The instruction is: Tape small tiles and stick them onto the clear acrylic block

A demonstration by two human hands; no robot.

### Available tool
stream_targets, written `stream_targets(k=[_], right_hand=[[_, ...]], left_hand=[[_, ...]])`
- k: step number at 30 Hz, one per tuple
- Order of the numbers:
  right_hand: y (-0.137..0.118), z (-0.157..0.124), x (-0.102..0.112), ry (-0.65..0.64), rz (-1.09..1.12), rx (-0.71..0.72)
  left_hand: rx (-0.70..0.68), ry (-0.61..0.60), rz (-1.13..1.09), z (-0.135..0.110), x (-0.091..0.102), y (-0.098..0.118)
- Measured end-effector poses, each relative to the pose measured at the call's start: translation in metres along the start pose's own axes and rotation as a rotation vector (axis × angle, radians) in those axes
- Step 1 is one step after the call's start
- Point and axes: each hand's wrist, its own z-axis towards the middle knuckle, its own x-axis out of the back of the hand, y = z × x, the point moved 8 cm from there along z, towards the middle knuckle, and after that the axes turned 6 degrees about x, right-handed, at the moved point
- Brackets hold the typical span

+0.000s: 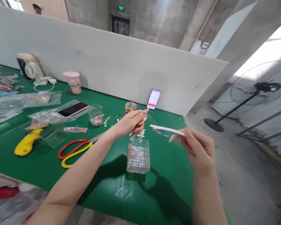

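Clear plastic box looked part-tiled, white chips unplaced; your right hand pinched a white strip, left hand's grip unclear.

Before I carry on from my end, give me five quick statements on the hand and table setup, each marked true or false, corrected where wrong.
1. The right hand holds a white strip. True.
2. The scissors are in the right hand. False: the scissors lie on the green table.
3. A lit phone leans against the white partition. True.
4. The pink cup has no straw. False: a pink straw sticks up from it.
5. Loose white pieces lie beyond the clear box. True.
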Motion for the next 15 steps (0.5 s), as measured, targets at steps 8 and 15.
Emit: stream_targets(k=[8, 15], right_hand=[[-0.009, 0.008, 0.005, 0.132, 0.13, -0.127], [-0.01, 0.003, 0.006, 0.135, 0.097, -0.177]], left_hand=[[-0.043, -0.014, -0.137, -0.013, -0.004, 0.013], [-0.034, -0.055, -0.14, -0.013, -0.013, 0.007]])
